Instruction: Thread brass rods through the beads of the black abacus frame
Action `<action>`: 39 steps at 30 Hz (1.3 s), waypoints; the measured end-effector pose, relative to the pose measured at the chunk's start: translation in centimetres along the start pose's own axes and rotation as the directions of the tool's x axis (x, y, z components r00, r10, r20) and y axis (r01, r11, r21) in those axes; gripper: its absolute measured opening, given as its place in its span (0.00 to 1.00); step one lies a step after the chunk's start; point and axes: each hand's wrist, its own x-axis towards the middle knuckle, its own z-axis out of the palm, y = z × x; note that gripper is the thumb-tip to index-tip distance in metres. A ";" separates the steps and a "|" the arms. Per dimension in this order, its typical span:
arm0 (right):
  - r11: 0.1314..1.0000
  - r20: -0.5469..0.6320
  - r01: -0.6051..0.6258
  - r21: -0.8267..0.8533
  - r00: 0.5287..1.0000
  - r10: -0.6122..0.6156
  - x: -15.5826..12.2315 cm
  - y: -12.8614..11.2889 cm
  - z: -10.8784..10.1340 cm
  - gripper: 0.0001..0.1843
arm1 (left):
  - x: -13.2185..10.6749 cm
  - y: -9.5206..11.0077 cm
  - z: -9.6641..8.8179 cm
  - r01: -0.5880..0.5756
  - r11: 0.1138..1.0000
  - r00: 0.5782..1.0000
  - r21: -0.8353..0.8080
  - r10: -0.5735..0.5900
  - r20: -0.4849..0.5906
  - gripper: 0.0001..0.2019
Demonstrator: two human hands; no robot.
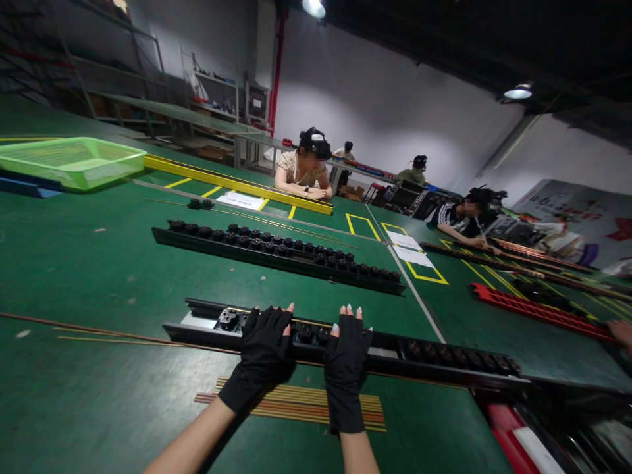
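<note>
A long black channel rail lies across the table in front of me, with several dark wheeled blocks seated in it. My left hand, in a black fingerless glove, is laid across the rail near its left part, fingers over the far wall and thumb inside. Farther right along the rail, my right hand, gloved alike, reaches over it with fingers together and thumb by the blocks. A shinier block sits left of my left hand. Beneath my wrists lie several thin brass-coloured rods.
A second black rail filled with blocks lies beyond. Long thin rods extend left. A green basket and a yellow rail stand farther back. A red rail lies right, near another person's hand. Other people sit around the table.
</note>
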 end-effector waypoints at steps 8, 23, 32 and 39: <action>0.997 -0.044 0.051 0.051 0.998 -0.049 -0.6 -0.4 0.3 0.23 | -0.5 -0.4 0.4 -0.027 0.999 0.999 -0.034 0.028 0.032 0.24; 0.990 -0.019 0.112 0.088 0.994 -0.111 -0.6 -1.4 -0.2 0.22 | -0.4 -0.1 0.0 -0.006 0.999 0.999 -0.040 0.008 0.048 0.24; 0.984 -0.047 0.166 0.064 0.985 -0.163 -0.5 -1.5 -0.2 0.21 | -0.4 -0.4 0.3 -0.051 0.998 0.999 0.023 0.050 0.020 0.22; 0.974 0.021 0.214 0.078 0.976 -0.216 -1.0 -2.6 0.0 0.23 | -0.3 -0.2 0.0 -0.097 0.994 0.995 0.043 0.097 -0.001 0.21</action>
